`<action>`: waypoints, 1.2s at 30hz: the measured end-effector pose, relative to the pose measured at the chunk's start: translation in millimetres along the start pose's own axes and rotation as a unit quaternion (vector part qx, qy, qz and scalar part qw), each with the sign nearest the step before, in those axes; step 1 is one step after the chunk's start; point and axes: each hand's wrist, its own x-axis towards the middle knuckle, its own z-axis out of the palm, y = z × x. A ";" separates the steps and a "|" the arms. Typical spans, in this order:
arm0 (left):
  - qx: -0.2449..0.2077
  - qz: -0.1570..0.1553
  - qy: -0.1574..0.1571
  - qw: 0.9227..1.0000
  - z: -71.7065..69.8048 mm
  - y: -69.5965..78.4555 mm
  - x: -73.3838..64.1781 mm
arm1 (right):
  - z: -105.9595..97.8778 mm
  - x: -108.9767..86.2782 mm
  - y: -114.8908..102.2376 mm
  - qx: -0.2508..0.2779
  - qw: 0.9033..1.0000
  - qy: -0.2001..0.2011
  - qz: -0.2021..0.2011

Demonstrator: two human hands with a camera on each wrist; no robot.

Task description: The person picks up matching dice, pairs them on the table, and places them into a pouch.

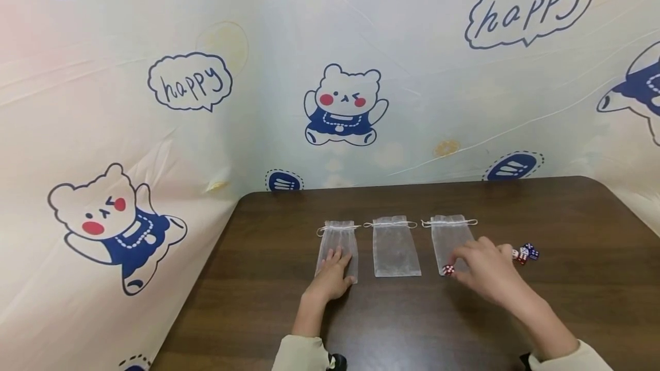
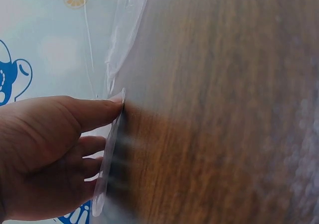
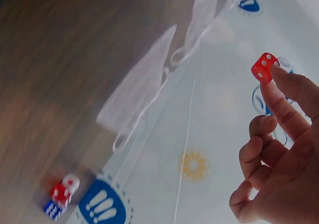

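Red and white-dotted, a single die point(image 1: 448, 270) sits pinched between the thumb and index finger of the right hand point(image 1: 487, 271), whose other fingers are bent in toward the palm in the right wrist view. From the head, the die shows against the lower left corner of the right bag point(image 1: 447, 239), a sheer white pouch lying flat on the dark brown wooden table point(image 1: 392, 325); I cannot tell how high above the cloth it is. Off to the right of that pouch, a small cluster of dice point(image 1: 523, 253) in white, red and blue lies close together on the wood. Over on the other side, the left hand point(image 1: 332, 279) rests on the left bag point(image 1: 340, 239) with its fingers extended and apart. Between the two lies the middle bag point(image 1: 396, 251), flat and untouched. All three have white drawstrings across their far ends. Behind the table hangs a pale backdrop point(image 1: 412, 73) printed with cartoon bears and the word "happy" in speech bubbles.
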 end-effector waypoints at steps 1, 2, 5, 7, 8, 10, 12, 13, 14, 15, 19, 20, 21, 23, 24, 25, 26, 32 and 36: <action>0.000 0.001 0.000 1.000 -0.3 0.1 0.2 | 2.3 0.6 -2.7 0.004 1.000 -0.004 -0.009; 0.000 0.001 0.000 1.000 -0.4 0.1 0.4 | 4.7 1.2 -4.8 0.008 1.000 -0.009 -0.018; 0.000 0.001 -0.002 1.000 -0.7 0.7 0.4 | 12.4 3.8 -8.9 0.025 0.998 -0.029 -0.044; 0.001 0.001 -0.002 1.000 -1.1 1.1 0.1 | 17.6 5.6 -10.6 0.036 0.997 -0.044 -0.059; 0.001 0.000 -0.002 1.000 -1.1 1.1 0.0 | 20.3 6.6 -11.4 0.039 0.996 -0.048 -0.065; 0.001 0.000 -0.001 1.000 -1.6 1.3 -0.4 | 25.4 8.0 -13.5 0.044 0.995 -0.054 -0.071; 0.003 0.001 0.000 1.000 -1.4 1.0 -0.3 | 29.6 9.0 -15.3 0.046 0.994 -0.061 -0.072; 0.002 0.001 0.000 1.000 -1.6 1.2 -0.3 | 31.3 9.3 -16.0 0.047 0.994 -0.065 -0.072; 0.004 0.002 0.001 1.000 -1.9 1.2 -0.3 | 32.8 9.6 -16.7 0.047 0.994 -0.069 -0.070; 0.004 0.001 0.000 1.000 -1.5 0.9 -0.1 | 34.2 9.7 -17.3 0.047 0.994 -0.074 -0.068; 0.004 0.000 -0.002 1.000 -1.4 1.0 0.1 | 38.4 9.7 -17.6 0.045 0.992 -0.100 -0.057; 0.005 0.000 -0.001 1.000 -1.1 1.0 0.1 | 39.3 9.9 -17.6 0.044 0.992 -0.106 -0.052; 0.005 0.000 -0.001 1.000 -0.9 1.1 0.2 | 40.1 9.9 -17.6 0.043 0.991 -0.113 -0.049; 0.006 0.003 0.002 1.000 -0.9 1.6 0.6 | 41.3 9.9 -17.2 0.039 0.990 -0.124 -0.047; 0.007 0.004 0.003 1.000 -0.8 1.8 0.6 | 41.7 9.9 -17.3 0.038 0.990 -0.129 -0.048; 0.007 0.004 0.004 1.000 -0.7 1.9 0.8 | 42.3 9.8 -17.2 0.037 0.989 -0.133 -0.048; 0.007 0.004 0.005 1.000 -0.5 1.9 0.9 | 43.0 9.7 -17.0 0.036 0.989 -0.137 -0.050; 0.004 0.001 0.003 1.000 0.3 1.3 1.1 | 46.8 8.8 -17.1 0.034 0.986 -0.152 -0.056; 0.006 -0.001 0.001 1.000 1.0 -0.2 1.0 | 49.8 9.0 -17.7 0.030 0.986 -0.152 -0.062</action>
